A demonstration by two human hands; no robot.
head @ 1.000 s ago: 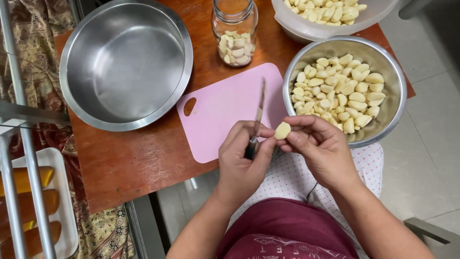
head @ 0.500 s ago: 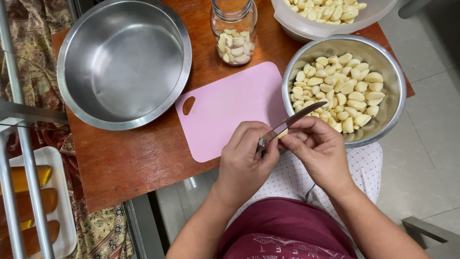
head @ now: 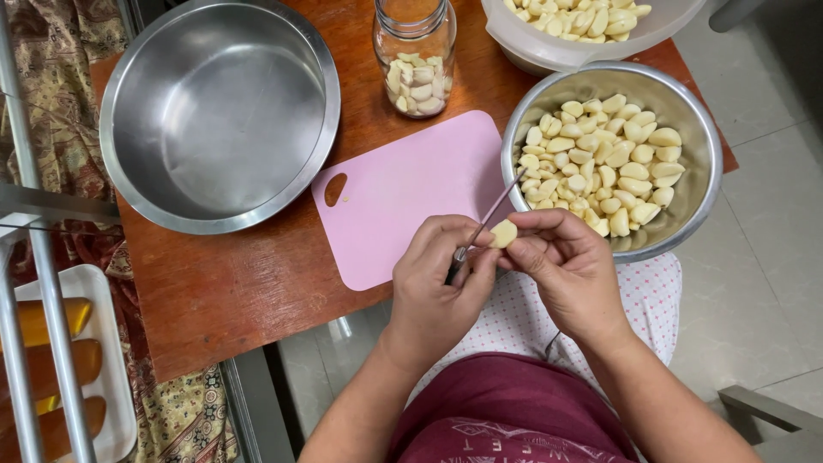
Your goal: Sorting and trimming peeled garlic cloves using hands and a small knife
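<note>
Frame centre, just below the pink cutting board (head: 411, 197): left hand (head: 437, 287) curled in a fist around a small knife (head: 478, 230), blade angled up-right. Right hand (head: 570, 270), palm turned in, pinches a peeled garlic clove (head: 503, 233) between thumb and fingertips, touching the blade. Steel bowl of cloves (head: 699, 137) at upper right.
</note>
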